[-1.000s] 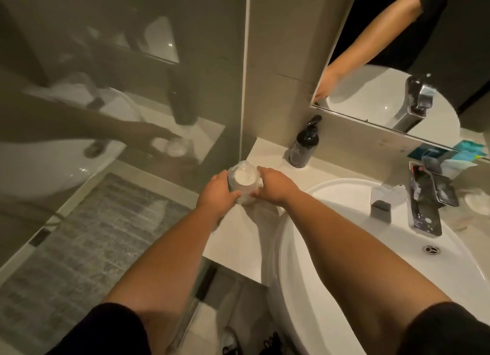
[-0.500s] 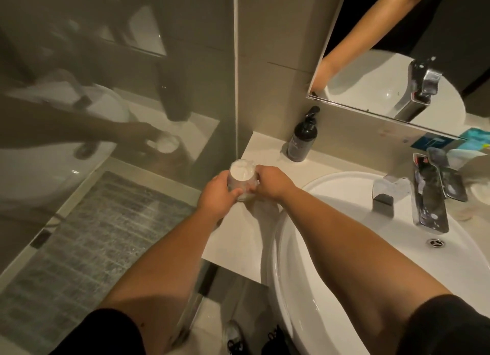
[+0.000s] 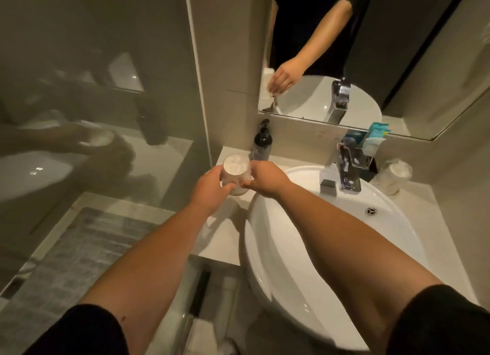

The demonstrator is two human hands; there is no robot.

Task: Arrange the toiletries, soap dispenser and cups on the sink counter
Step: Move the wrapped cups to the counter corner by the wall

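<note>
A clear cup with a white paper cover (image 3: pixel 236 169) stands on the left counter (image 3: pixel 225 238) beside the basin. My left hand (image 3: pixel 210 188) grips its left side and my right hand (image 3: pixel 266 179) grips its right side. Just behind the cup, a dark pump soap dispenser (image 3: pixel 262 142) stands against the wall. A second covered cup (image 3: pixel 395 175) stands on the right counter. Teal and white toiletry packets (image 3: pixel 371 142) sit behind the faucet under the mirror.
The white round basin (image 3: pixel 305 248) fills the middle, with a chrome faucet (image 3: pixel 347 166) at its back. A glass shower partition (image 3: pixel 106 115) rises to the left of the counter. The mirror (image 3: pixel 371 49) hangs above. A grey bath mat (image 3: pixel 74 254) lies on the floor.
Both hands kept hold of the covered cup and shifted it slightly back toward the soap dispenser. The camera turned right, bringing the second cup and toiletry packets into view.
</note>
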